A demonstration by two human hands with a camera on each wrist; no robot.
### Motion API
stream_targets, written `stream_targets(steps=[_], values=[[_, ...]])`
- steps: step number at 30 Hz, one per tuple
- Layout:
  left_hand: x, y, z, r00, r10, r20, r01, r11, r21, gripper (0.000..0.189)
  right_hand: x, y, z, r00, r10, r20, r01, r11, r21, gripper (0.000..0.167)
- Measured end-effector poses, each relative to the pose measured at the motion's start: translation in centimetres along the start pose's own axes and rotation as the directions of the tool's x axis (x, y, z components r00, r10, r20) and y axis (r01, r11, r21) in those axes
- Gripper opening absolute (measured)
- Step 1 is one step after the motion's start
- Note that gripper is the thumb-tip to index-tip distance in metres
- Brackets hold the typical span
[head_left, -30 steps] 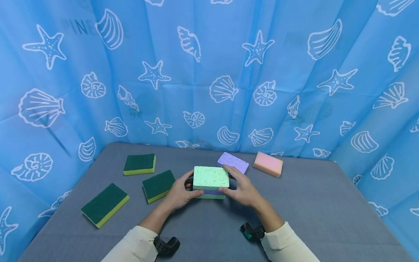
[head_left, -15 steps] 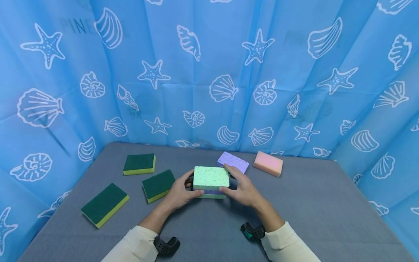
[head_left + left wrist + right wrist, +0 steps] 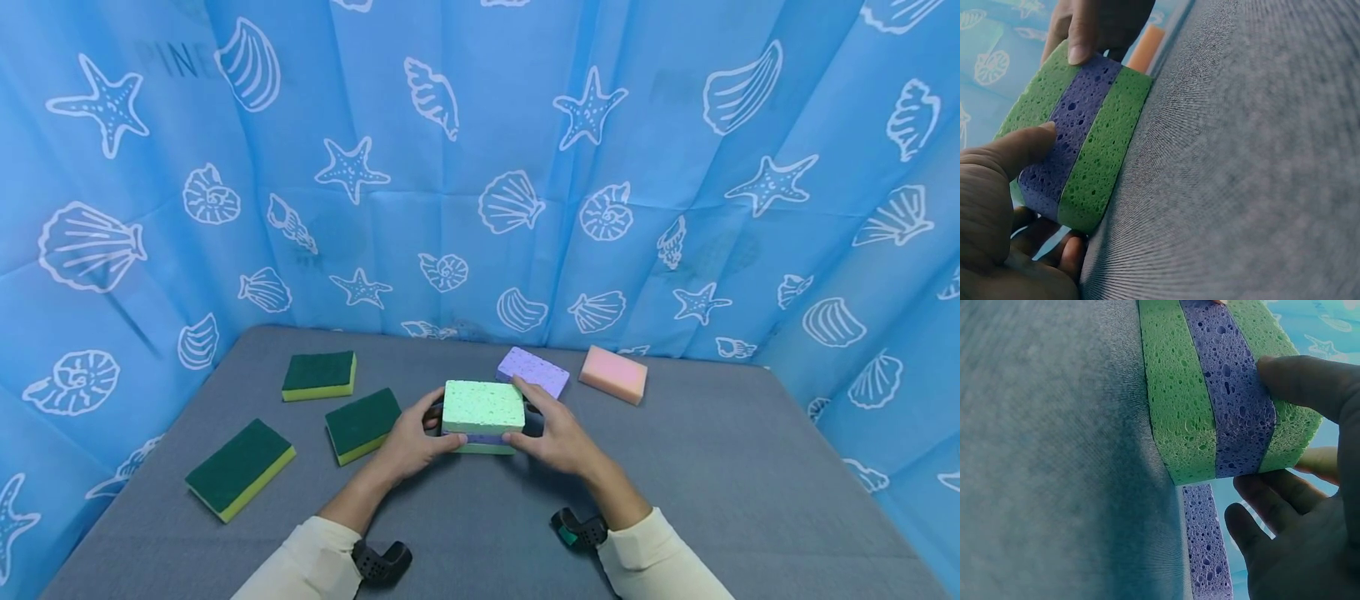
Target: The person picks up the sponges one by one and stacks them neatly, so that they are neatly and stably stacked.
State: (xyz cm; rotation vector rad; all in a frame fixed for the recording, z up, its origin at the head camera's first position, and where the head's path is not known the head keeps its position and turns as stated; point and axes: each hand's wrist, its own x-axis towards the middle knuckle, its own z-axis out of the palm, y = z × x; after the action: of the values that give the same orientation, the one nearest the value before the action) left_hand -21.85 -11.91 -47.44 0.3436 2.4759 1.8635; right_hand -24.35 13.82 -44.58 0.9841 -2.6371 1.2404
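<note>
Three sponges lie stacked on the grey cloth: a light green sponge (image 3: 483,403) on top, a purple sponge (image 3: 1235,406) in the middle, another green sponge (image 3: 1107,147) at the bottom. My left hand (image 3: 412,443) holds the stack's left end, its thumb on the purple layer in the left wrist view. At the opposite end my right hand (image 3: 558,435) grips it, thumb at the seam between the purple and top green sponges. Each hand's other fingers curl behind the ends, partly hidden. The layers' edges line up closely.
Behind the right hand lies a loose purple sponge (image 3: 538,372), with a pink-orange sponge (image 3: 613,375) to its right. Three green-and-yellow scouring sponges (image 3: 240,468) lie at the left. A blue shell-print curtain (image 3: 480,167) hangs behind the table (image 3: 712,483).
</note>
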Motion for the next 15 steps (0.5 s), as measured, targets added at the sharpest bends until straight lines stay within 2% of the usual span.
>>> stream_targets(steps=[15], values=[[0.01,0.13,0.08,1.000,-0.012,-0.008,0.012,1.000,-0.011,0.082,0.03,0.17,0.07,1.000,-0.005,0.005,0.005,1.000,0.001,0.082]])
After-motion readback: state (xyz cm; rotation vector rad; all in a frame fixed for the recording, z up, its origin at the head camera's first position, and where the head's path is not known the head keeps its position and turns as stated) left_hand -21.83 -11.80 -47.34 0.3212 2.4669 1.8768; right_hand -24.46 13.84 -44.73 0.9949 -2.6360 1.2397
